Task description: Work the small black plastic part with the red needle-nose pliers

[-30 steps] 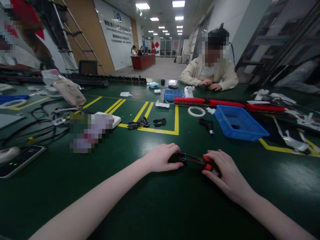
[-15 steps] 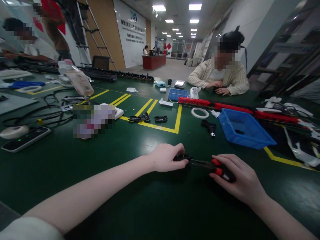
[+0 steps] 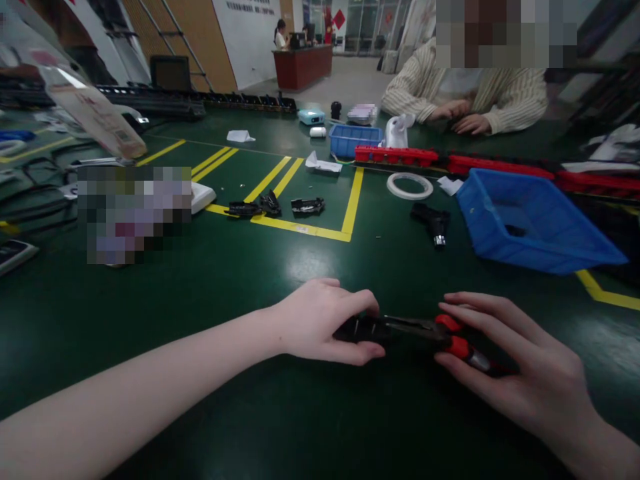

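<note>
My left hand (image 3: 333,323) grips a small black part (image 3: 361,329) between thumb and fingers, low over the green table (image 3: 240,413). From the right, my right hand (image 3: 515,360) holds pliers (image 3: 450,333) with red and black handles. The dark jaws of the pliers point left and meet the right end of the black part; whether they are closed on it is too dark to tell. Beyond my hands, several similar black parts (image 3: 307,206) lie around the yellow tape lines.
At the right are a blue bin (image 3: 530,247), a black tool (image 3: 431,223) and a white ring (image 3: 410,186). Red rails (image 3: 397,156) run behind them. A bottle (image 3: 97,117) stands at the left. A person in a striped shirt (image 3: 415,87) sits opposite.
The view has tilted down and come closer to the table. Both hands keep their hold, and the black part and pliers appear larger.
</note>
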{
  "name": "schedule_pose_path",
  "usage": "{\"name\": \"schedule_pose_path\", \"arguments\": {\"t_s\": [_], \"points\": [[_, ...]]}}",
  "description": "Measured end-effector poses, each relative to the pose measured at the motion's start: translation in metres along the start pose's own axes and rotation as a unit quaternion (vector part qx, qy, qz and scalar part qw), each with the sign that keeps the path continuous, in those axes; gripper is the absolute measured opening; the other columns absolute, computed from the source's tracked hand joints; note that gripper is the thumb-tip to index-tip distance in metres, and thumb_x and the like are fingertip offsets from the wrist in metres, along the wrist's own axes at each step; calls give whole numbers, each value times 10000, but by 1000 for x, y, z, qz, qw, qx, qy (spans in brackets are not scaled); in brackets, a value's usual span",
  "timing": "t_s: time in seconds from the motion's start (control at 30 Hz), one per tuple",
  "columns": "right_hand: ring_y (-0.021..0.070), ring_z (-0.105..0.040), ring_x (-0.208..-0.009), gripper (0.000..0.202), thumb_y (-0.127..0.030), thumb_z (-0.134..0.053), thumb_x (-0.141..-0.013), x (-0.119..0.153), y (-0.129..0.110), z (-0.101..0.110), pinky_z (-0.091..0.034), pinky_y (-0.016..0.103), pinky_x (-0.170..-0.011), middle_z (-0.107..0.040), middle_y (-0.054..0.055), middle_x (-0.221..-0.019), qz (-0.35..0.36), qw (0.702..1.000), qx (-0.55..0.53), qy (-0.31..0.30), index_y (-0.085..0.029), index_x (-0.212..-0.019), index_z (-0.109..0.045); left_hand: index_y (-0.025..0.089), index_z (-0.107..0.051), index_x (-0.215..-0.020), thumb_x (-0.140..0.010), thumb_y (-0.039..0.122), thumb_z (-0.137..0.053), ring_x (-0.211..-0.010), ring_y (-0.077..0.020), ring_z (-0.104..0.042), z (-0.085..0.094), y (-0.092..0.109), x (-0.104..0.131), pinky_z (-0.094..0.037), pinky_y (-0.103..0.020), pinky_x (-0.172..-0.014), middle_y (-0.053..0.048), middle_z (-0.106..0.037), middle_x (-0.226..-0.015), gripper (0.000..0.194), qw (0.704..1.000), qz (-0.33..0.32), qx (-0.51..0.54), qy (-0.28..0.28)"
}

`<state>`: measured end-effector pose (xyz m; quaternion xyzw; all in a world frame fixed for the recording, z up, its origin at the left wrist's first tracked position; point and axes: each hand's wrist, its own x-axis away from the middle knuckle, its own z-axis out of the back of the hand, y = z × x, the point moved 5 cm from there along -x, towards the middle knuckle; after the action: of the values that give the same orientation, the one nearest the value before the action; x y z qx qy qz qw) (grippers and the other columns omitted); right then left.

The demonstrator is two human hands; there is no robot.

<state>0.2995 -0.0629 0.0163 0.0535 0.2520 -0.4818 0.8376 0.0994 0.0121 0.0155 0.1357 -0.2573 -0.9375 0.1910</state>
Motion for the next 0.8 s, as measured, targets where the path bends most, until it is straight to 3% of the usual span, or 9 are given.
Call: {"name": "schedule_pose_path", "arguments": {"t_s": [0.2,0.6,0.8], "points": [[220,-662,-787,353,-384,-596,-840,0,-4,-1,-562,357,-659,-657,86,-977,-6,1000,-29,-2,-241,-1157,-533,181,-514,-966,-848,516,-550,-595,-106,-594,-2,0,1,-360,-252,-591,47,-627,-709,356,1000,-6,6,-4],[233,-651,-778,327,-384,-635,-794,-4,-8,-2,-533,378,-630,-670,60,-914,20,999,-30,-9,-257,-1083,-554,188,-485,-1017,-837,508,-563,-717,-119,-640,-3,2,3,-378,-259,-632,21,-676,-885,375,1000,-20,-21,-8],[217,-638,-763,308,-388,-636,-798,-2,-10,-1,-519,354,-611,-654,66,-903,15,999,-35,-22,-236,-1052,-548,179,-493,-1014,-845,502,-565,-706,-120,-634,-2,4,2,-371,-260,-626,23,-672,-854,372,999,-31,-17,-8]]}}
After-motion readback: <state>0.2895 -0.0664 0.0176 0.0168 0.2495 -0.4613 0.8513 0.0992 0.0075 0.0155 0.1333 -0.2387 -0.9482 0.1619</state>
